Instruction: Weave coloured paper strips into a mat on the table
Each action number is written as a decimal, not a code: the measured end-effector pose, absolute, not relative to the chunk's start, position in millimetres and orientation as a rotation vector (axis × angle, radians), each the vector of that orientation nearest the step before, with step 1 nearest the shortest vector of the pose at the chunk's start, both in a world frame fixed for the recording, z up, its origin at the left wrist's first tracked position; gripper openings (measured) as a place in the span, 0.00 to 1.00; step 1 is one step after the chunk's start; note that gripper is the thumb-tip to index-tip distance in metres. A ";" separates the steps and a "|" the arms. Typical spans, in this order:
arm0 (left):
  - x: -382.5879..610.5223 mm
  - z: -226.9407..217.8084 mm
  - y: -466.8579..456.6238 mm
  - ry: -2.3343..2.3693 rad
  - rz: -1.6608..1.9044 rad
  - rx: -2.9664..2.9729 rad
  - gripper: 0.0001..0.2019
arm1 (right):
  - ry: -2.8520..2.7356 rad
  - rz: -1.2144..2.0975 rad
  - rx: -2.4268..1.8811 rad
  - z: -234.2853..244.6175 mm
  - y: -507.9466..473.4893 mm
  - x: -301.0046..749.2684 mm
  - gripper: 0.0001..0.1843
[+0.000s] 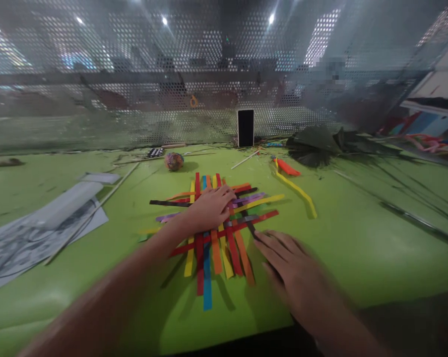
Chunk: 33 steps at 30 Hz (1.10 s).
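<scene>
A woven mat of coloured paper strips (207,267) lies on the green table, with red, yellow, blue, orange, purple and dark strips crossing over and under. My left hand (214,206) rests on top of its middle, fingers a little bent and pressing down on the strips. Part of the weave is hidden beneath it. At the mat's right edge, my right hand (283,258) has its fingertips at the end of a dark paper strip (250,226) that slants up into the weave. The thumb is below the fingers, and the grip itself is partly hidden.
A phone (245,128) stands upright against the perforated screen (134,94). Behind the mat lie a multicoloured ball (173,161), a thin stick (245,159) and a red piece with a yellow strip (296,191). Printed sheets (75,233) lie left; dark leaves (313,146) lie back right.
</scene>
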<state>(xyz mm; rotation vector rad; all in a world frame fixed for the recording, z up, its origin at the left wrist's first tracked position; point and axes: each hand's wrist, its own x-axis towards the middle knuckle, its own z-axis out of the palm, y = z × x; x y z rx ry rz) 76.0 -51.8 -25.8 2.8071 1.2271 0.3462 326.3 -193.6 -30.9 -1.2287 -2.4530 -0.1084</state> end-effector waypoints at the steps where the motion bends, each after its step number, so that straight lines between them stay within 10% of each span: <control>1: 75.6 -26.1 -51.0 1.220 0.364 2.784 0.18 | -2.458 -0.112 -1.234 -30.9 -193.1 325.4 0.23; 33: 78.2 -37.0 -48.2 1.344 0.445 2.652 0.18 | -2.415 -0.091 -1.284 -29.3 -196.1 320.2 0.27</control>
